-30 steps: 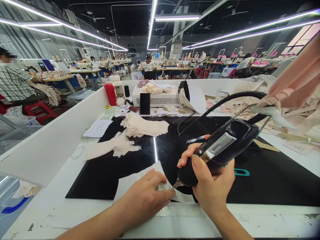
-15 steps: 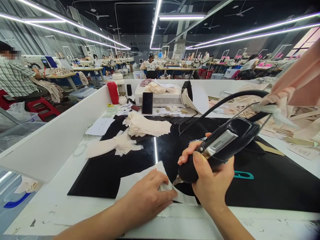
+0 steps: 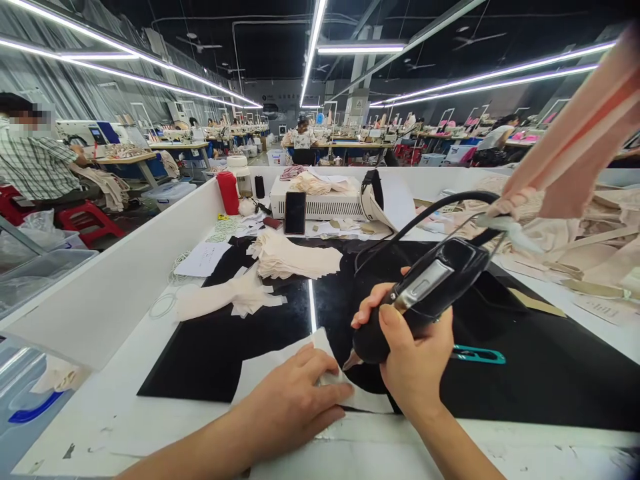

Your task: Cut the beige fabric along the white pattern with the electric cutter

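Note:
My right hand (image 3: pixel 417 357) is wrapped round a black corded handheld tool (image 3: pixel 425 283), which tilts down to the left. Its pointed metal tip (image 3: pixel 351 361) is at the curved edge of a white fabric piece (image 3: pixel 263 373). My left hand (image 3: pixel 300 393) lies on that piece with its fingers stretched out, pressing it near the tip. Under the fabric is a black mat (image 3: pixel 200 360). A teal utility knife (image 3: pixel 480 355) lies on the mat just right of my right hand. A knotted pink cloth strip (image 3: pixel 565 147) is tied to the tool's cable end.
A stack of cream fabric pieces (image 3: pixel 300 257) and a looser cream bundle (image 3: pixel 215 303) lie farther back. Behind them stand a phone (image 3: pixel 295 213), a vented white box (image 3: pixel 325 203) and a red bottle (image 3: pixel 227 193). Pale fabric heaps (image 3: pixel 565 247) fill the right. A person (image 3: pixel 35 160) sits at left.
The camera view has tilted slightly. The tool and my right hand have shifted a little left, with the tip staying close to the fabric edge. My left hand stays on the fabric.

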A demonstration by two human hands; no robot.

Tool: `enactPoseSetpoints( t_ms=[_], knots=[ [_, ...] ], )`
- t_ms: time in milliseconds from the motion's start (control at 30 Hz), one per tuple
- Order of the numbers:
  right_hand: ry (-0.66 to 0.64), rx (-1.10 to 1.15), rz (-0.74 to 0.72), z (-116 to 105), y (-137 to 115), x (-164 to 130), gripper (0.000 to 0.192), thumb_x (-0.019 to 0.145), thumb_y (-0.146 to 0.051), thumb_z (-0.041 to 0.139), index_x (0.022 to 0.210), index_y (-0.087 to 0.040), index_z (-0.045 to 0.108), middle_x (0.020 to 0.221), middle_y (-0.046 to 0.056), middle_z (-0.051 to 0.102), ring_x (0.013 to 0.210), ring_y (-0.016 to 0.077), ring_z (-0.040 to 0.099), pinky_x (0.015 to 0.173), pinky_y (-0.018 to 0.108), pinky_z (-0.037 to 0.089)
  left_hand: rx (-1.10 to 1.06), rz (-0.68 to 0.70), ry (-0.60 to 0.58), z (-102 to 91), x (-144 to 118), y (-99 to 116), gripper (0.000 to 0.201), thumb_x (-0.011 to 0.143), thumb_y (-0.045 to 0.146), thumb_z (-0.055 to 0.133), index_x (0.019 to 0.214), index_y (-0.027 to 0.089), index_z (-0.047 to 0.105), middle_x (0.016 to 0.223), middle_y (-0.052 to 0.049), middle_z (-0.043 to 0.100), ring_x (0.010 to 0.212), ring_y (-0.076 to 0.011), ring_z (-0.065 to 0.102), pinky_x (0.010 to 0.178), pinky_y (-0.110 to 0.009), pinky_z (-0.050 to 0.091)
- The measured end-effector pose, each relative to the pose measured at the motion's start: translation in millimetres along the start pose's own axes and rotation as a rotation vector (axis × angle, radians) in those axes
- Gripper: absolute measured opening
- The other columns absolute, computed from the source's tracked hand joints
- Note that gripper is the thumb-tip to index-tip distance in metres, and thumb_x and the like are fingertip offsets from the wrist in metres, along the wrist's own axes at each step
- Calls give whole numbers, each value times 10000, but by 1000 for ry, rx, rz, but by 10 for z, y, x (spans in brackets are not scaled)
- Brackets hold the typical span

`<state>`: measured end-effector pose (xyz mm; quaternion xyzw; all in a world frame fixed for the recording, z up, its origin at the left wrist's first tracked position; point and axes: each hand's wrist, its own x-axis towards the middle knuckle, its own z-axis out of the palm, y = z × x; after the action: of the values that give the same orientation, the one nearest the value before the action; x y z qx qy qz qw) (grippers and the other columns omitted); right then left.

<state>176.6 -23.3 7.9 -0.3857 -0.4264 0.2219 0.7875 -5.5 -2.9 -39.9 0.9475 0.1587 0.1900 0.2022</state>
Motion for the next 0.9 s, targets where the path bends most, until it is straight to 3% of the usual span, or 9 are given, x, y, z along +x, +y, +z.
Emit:
enactPoseSetpoints(
  t_ms=[133, 200, 333, 500, 600, 733, 833, 900],
  knots=[
    [20, -73, -25, -101, -34, 101, 297, 866, -312, 833, 1029, -290, 586, 862, -54, 703, 621, 145, 668, 620, 327, 584, -74, -104, 65, -99, 20, -65, 214, 1067, 184, 569, 1250, 225, 671, 1290, -69, 606, 1135, -204, 618, 1029, -312, 519],
    [21, -136, -37, -185, -56, 161, 339, 843, -346, 854, 1048, -287, 591, 875, -40, 717, 665, 160, 681, 671, 339, 591, -3, -226, 110, -152, 63, -127, 172, 1076, 191, 531, 1169, 202, 676, 1197, -66, 626, 1077, -213, 620, 997, -346, 522],
    [10, -315, -34, -395, -84, 275, 393, 867, -475, 806, 1141, -280, 601, 1047, 16, 740, 853, 210, 713, 821, 384, 594, 145, -463, 92, -224, 182, -255, 104, 1044, 249, 593, 1098, 171, 636, 1103, -71, 604, 1050, -262, 576, 977, -440, 492],
    [-133, -579, -45, -725, -50, 378, 532, 912, -546, 729, 1357, -291, 589, 1247, 68, 737, 1056, 267, 725, 899, 415, 611, 115, -533, 65, -241, 280, -305, 63, 985, 220, 648, 972, 178, 603, 1050, -52, 582, 1020, -259, 546, 958, -433, 446],
    [-226, -860, -67, -1099, 62, 372, 620, 921, -649, 653, 1427, -299, 575, 1333, 89, 713, 1093, 311, 729, 907, 468, 631, 56, -550, 70, -243, 309, -290, 66, 961, 179, 637, 913, 179, 591, 1024, -43, 583, 990, -240, 546, 919, -385, 434],
    [-366, -1171, -214, -1890, 376, 338, 738, 927, -749, 551, 1461, -242, 596, 1357, 152, 712, 1221, 382, 699, 994, 537, 613, -40, -568, 111, -263, 334, -251, 95, 928, 141, 613, 851, 178, 573, 953, -29, 578, 942, -225, 526, 848, -345, 392],
    [-480, -1325, -351, -2454, 660, 341, 733, 937, -762, 513, 1422, -231, 651, 1295, 148, 749, 1153, 378, 736, 952, 540, 631, -174, -602, 146, -271, 349, -236, 118, 919, 185, 601, 813, 184, 548, 827, 2, 557, 795, -190, 494, 735, -319, 351],
    [-505, -1377, -421, -2662, 789, 333, 695, 950, -770, 470, 1317, -241, 733, 1211, 134, 782, 1057, 357, 771, 872, 511, 654, -313, -627, 167, -252, 360, -252, 121, 901, 244, 612, 815, 187, 549, 776, 20, 548, 725, -167, 479, 681, -299, 338]
  ],
)
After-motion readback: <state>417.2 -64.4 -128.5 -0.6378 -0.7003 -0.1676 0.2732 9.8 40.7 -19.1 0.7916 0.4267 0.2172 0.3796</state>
